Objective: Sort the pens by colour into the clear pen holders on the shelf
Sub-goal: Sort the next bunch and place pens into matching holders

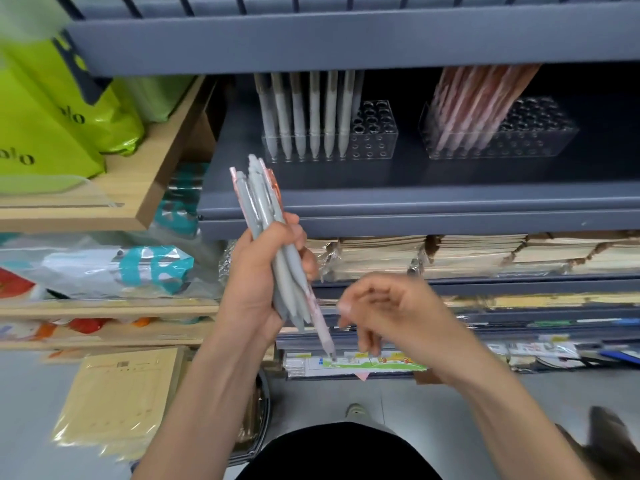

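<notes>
Viewing from the head camera, the only view. The left hand (pixel 258 282) is gripping a mixed bundle of pens (pixel 273 244), with fingers and thumb curled round the barrels at mid-length. Clip ends are pointing up toward the shelf (pixel 415 199) and tips are pointing down. The bundle is sitting in front of and below the shelf edge, apart from it. Most barrels are reading pale grey and at least two are pink. One pink pen (pixel 320 327) is sitting lower than the rest, its tip sticking out beneath the hand.

The right hand (pixel 388 313) is hovering just right of the bundle's lower end, fingers loosely curled and heavily blurred. Cannot tell whether it is pinching anything; no pen is showing in it.

Two clear holders are standing well apart on the shelf. The left holder (pixel 374 133) is carrying a row of grey pens (pixel 313 116) upright, with open holes at its right end. The right holder (pixel 540 133) is carrying pink pens (pixel 474 105), tops leaning right, with many open holes beside them.

Judgement: sorting is running partway, and the step in hand is looking like picking the next pen from the bundle. The protruding pink pen is looking like the easiest candidate. The next move is calling for a pinch on one barrel and drawing it free without dragging its neighbours. After that it is calling for seating the tip in a free hole of the right holder.
</notes>
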`<state>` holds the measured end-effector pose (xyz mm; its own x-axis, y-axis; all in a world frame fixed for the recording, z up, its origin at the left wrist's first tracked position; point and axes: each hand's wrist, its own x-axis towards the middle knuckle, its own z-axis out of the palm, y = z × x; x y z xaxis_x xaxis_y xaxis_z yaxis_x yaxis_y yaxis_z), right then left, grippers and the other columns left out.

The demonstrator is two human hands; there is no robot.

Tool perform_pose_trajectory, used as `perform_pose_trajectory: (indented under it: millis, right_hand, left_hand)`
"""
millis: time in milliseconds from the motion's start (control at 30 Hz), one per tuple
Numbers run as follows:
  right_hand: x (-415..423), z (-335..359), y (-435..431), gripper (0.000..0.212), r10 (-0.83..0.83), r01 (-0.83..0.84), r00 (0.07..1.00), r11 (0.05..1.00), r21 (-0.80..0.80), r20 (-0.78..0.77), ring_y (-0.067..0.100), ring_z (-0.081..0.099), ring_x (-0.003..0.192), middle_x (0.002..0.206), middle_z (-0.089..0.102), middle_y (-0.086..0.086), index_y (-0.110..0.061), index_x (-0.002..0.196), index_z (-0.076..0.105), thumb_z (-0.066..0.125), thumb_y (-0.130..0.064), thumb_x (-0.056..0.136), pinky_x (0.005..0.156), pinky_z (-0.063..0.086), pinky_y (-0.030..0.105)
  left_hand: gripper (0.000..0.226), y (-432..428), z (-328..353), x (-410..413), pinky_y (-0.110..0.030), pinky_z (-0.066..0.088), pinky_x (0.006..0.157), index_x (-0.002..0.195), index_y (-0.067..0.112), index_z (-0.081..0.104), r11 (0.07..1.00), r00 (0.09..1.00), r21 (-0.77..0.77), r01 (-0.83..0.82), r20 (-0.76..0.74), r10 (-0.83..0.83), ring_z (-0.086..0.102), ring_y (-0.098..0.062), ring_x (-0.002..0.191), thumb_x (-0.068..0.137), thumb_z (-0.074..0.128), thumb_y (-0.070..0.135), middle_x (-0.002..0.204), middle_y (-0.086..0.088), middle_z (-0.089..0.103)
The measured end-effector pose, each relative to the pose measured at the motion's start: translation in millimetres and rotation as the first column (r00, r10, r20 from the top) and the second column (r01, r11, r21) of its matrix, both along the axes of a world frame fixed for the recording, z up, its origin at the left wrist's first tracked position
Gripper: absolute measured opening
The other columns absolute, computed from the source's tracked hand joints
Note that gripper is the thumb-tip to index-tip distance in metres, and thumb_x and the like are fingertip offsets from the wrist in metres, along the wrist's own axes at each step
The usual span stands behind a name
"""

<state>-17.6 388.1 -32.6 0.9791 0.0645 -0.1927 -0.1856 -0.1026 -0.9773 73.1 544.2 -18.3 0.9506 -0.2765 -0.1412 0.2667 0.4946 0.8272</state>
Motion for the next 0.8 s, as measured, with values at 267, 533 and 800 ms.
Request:
perform_pose_trajectory:
  millis: [267,533,800]
  right_hand:
    - [-8.0,-11.8,28.4,0.015,-0.052,0.056,0.998,0.988,0.143,-0.034,0.018,0.059,0.051,0.068,0.068,0.005,-0.009,0.086,0.068,0.08,-0.012,0.078,0.048,0.049,0.028]
    - [-22.0,-8.5,16.1,0.01,0.045,-0.043,0.994,0.999,0.028,-0.102,0.017,0.056,0.05,0.066,0.064,0.001,-0.013,0.083,0.067,0.075,-0.008,0.082,0.047,0.047,0.027]
    - [-20.1,-5.8,-10.6,0.017,-0.038,0.046,0.996,0.994,0.1,-0.076,0.024,0.056,0.053,0.076,0.07,0.02,-0.001,0.093,0.061,0.065,0.011,0.082,0.052,0.05,0.034]
  left_hand:
    - [0.014,5.4,1.8,-0.9,-0.021,0.043,0.044,0.088,0.011,0.055,0.999,0.999,-0.033,-0.037,-0.022,0.036,0.047,-0.013,0.045,0.075,0.06,0.009,0.061,0.001,0.05]
    - [0.009,15.4,4.3,3.8,-0.022,0.044,0.046,0.087,0.013,0.056,0.995,0.997,-0.064,-0.073,-0.018,0.072,0.048,-0.013,0.047,0.078,0.058,0.01,0.062,0.001,0.051]
    - [0.009,14.9,2.8,14.7,-0.022,0.043,0.047,0.086,0.014,0.056,0.995,0.995,-0.012,-0.1,-0.028,0.1,0.047,-0.011,0.049,0.077,0.058,0.012,0.062,0.002,0.051]
